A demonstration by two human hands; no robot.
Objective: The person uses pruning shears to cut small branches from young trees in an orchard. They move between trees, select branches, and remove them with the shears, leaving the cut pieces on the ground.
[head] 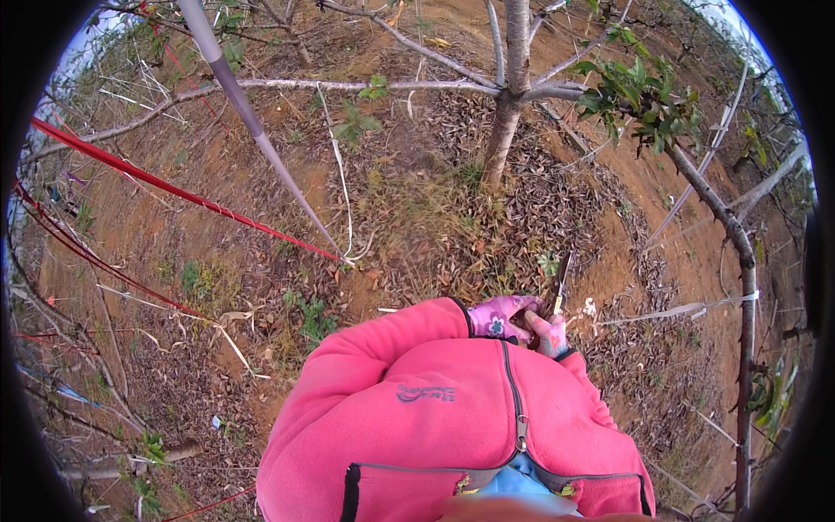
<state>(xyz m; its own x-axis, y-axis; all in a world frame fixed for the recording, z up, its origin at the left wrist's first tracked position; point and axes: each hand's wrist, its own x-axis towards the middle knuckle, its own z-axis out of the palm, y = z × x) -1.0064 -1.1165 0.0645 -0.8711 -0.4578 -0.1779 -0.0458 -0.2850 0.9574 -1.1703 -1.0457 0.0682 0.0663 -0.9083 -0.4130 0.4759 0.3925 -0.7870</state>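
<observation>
Both my hands are together in front of my jacket, a little right of the middle, in printed gloves. My left hand (pixel 501 318), in a purple flowered glove, curls around a dark brown item (pixel 533 314) that is mostly hidden by the fingers. My right hand (pixel 550 334), in a paler glove, presses against the same item from the other side. Above the right hand juts a slender, dark, blade-like tool (pixel 565 277) with a pale yellow and white part near its base. Its exact kind is too small to tell.
A tree trunk (pixel 503 140) stands ahead, with a long horizontal branch (pixel 293 85) to its left. A pole (pixel 244 98) and a red strap (pixel 189 190) meet near the ground. Another branch (pixel 745 313) rises at right, tied with a pale strap (pixel 672 312). Dry leaves cover the slope.
</observation>
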